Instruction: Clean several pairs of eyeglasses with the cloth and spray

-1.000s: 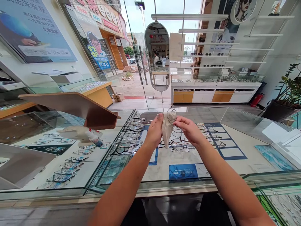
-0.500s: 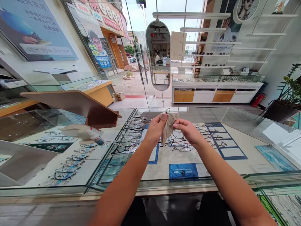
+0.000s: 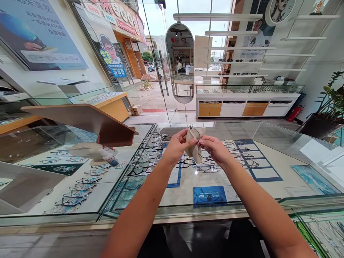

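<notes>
Above the glass counter, my left hand (image 3: 179, 144) pinches a beige cleaning cloth (image 3: 194, 156) folded against a pair of thin-rimmed eyeglasses (image 3: 199, 133). The thumb lies across the cloth, over the lens area. My right hand (image 3: 215, 146) grips the same eyeglasses between thumb and fingers, at the right edge of the cloth. Part of the frame is hidden by the fingers and the cloth. Under my hands, rows of eyeglasses (image 3: 208, 167) lie inside the glass display counter (image 3: 185, 199).
On the left counter stand a brown wooden stand (image 3: 115, 134) and a small white bottle (image 3: 110, 157) beside a pale cloth-like item (image 3: 86, 149). A blue card (image 3: 209, 196) lies near the front edge. Beyond the counter are an oval mirror (image 3: 180, 64) and a potted plant (image 3: 319, 123).
My left thumb has moved down and right over the cloth, which is now bunched and spread across the lens area. My right hand stays at the frame.
</notes>
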Available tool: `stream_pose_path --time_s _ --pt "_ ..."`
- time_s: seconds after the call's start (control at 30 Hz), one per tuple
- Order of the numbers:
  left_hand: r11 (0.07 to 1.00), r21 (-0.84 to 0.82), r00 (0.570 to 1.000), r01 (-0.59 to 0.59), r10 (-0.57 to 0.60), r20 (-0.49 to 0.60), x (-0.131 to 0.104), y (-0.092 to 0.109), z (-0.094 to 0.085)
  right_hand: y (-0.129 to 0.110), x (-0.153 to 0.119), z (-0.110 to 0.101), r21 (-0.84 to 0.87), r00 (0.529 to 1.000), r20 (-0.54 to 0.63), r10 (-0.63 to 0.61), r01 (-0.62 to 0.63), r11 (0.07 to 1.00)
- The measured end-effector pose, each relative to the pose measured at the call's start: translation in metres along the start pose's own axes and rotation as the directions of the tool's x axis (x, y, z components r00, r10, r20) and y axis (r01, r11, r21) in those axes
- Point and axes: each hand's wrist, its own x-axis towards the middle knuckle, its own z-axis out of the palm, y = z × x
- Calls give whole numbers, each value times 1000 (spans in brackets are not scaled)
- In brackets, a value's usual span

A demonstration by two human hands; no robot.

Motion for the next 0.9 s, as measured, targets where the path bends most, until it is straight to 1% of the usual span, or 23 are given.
stream_pose_path --time_s 0.1,0.2,0.3,0.37,0.4,0.43,0.47,0.53,0.6,0.67,0.7,0.77,0.9 --pt "994 73 994 -75 80 -76 -2 -4 4 2 0 3 49 999 36 14 -16 999" --pt "981 143 979 -128 148 -142 -5 -6 11 7 -2 6 54 998 59 27 -31 998" --pt "962 195 952 -193 232 -201 -8 -7 16 12 -4 10 42 996 73 51 -54 998" --pt "953 213 936 -218 265 -231 -8 -7 17 12 -5 10 31 995 86 56 -59 998" --pt "956 202 938 -212 257 -232 -8 -7 16 11 -5 9 26 995 85 51 -53 998" --pt "966 175 949 -192 228 -217 -7 -7 14 10 -5 8 19 996 79 44 -45 999" --pt "977 137 966 -162 185 -180 -5 -7 11 7 -5 7 15 997 70 34 -35 999" --pt "995 57 993 -88 92 -68 -2 -4 5 2 -5 4 7 998 56 16 -16 1000" --pt "999 8 999 -37 37 36 0 -1 -1 -3 -5 2 8 998 57 6 -7 1000" --pt "1000 -2 995 -23 24 92 0 2 -4 -5 -4 0 22 998 57 2 -3 1000" --pt "1000 -1 995 -25 25 99 0 2 -5 -5 -3 0 37 998 56 2 -4 999" --pt "999 9 996 -36 35 77 -1 1 -3 -2 -2 0 79 998 59 16 -20 997" --pt "994 72 995 -86 89 -42 -4 -3 4 7 -2 4 158 994 77 82 -93 983"
